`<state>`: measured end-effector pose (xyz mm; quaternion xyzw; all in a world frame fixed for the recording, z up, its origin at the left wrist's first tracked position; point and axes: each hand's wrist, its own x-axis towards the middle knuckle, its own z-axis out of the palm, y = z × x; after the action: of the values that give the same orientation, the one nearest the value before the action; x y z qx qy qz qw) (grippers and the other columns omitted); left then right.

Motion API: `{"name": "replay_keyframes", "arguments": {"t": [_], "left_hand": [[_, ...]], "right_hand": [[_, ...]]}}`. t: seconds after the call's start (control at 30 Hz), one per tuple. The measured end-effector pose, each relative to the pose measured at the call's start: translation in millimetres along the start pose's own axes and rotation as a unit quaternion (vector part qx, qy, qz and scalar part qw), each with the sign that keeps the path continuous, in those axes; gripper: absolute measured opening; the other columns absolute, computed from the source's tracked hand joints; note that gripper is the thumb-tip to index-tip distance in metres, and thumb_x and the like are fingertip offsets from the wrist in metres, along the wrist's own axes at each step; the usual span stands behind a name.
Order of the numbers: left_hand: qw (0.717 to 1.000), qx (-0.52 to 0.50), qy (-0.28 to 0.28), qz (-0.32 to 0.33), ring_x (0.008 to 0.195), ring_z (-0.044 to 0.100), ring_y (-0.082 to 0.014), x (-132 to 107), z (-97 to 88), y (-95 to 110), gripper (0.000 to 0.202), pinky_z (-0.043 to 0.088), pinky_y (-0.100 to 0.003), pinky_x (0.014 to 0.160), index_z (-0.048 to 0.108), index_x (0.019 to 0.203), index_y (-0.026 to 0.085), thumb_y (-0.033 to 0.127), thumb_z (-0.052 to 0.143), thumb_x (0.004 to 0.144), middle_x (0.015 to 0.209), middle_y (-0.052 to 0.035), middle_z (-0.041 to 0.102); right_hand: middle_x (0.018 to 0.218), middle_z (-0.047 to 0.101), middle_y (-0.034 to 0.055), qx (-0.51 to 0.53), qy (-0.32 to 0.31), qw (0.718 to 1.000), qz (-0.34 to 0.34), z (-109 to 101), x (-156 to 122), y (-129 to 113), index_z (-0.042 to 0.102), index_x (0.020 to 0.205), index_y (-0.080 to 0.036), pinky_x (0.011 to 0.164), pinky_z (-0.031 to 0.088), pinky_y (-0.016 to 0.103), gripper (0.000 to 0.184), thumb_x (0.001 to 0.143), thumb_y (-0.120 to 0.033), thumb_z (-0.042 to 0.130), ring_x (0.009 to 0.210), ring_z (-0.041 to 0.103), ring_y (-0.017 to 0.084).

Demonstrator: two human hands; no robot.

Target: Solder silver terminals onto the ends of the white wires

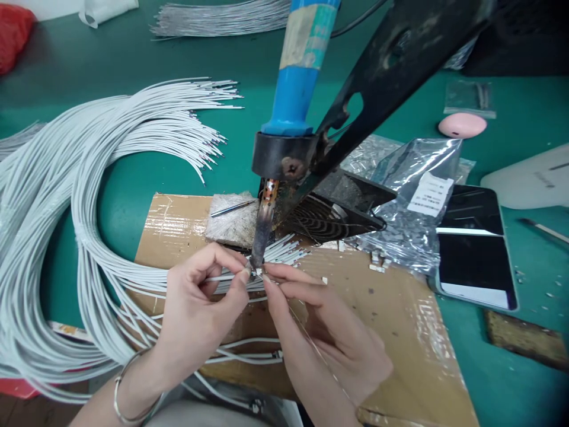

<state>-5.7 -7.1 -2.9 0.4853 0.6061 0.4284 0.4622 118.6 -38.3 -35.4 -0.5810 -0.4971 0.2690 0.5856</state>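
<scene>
A blue-handled soldering iron (297,89) hangs tip-down in a black stand (391,65) over a taped cardboard sheet (400,332). My left hand (202,308) pinches a thin white wire (222,277) and holds its end at the iron's tip (258,258). My right hand (320,338) pinches a fine solder strand (306,332) that meets the same tip. A tiny metal part sits between the fingertips of both hands. A silver bangle (128,397) circles my left wrist.
A big loop of white wires (89,178) fills the left of the green table. A small fan (329,219), plastic bags of parts (413,201), a phone (475,249), a pink round object (462,125) and a sponge pad (233,222) lie behind and to the right.
</scene>
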Motion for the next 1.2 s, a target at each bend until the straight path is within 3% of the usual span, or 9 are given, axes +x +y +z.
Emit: {"name": "replay_keyframes", "arguments": {"t": [0.27,0.43,0.8,1.2], "left_hand": [[0.999,0.033,-0.016,-0.008,0.072,0.07,-0.0113,3,-2.5,4,0.016,0.051,-0.015,0.062,0.068,0.072,0.019,0.004,0.072,0.078,0.079,0.0005,0.076],[1.0,0.014,-0.006,0.002,0.068,0.069,-0.0099,3,-0.9,3,0.016,0.05,-0.013,0.059,0.067,0.07,0.018,0.004,0.071,0.078,0.074,0.0015,0.075],[0.999,-0.006,-0.031,0.032,0.072,0.068,-0.0081,-1,-2.5,-10,0.017,0.049,-0.012,0.064,0.068,0.078,0.02,0.007,0.069,0.088,0.081,0.0034,0.074],[0.999,0.003,-0.031,0.043,0.075,0.068,-0.01,-2,-5.4,-9,0.016,0.049,-0.014,0.063,0.069,0.079,0.02,0.009,0.068,0.09,0.087,0.0012,0.076]], "right_hand": [[0.097,0.082,0.0018,-0.002,-0.003,1.0,-0.002,0,0,2,0.073,0.088,-0.022,0.08,0.066,0.028,0.015,0.088,-0.007,0.074,0.079,0.078,0.015],[0.1,0.082,0.0008,-0.005,-0.022,0.999,-0.043,-2,-1,11,0.072,0.091,-0.02,0.081,0.065,0.022,0.018,0.086,-0.004,0.076,0.081,0.078,0.012],[0.099,0.081,-0.0012,0.023,-0.003,0.999,0.029,1,-4,6,0.071,0.086,-0.022,0.083,0.063,0.025,0.013,0.091,-0.01,0.073,0.085,0.077,0.012],[0.101,0.082,-0.0008,0.0,-0.021,0.999,-0.048,0,0,11,0.073,0.094,-0.02,0.082,0.063,0.019,0.017,0.086,-0.005,0.076,0.082,0.077,0.009]]}}
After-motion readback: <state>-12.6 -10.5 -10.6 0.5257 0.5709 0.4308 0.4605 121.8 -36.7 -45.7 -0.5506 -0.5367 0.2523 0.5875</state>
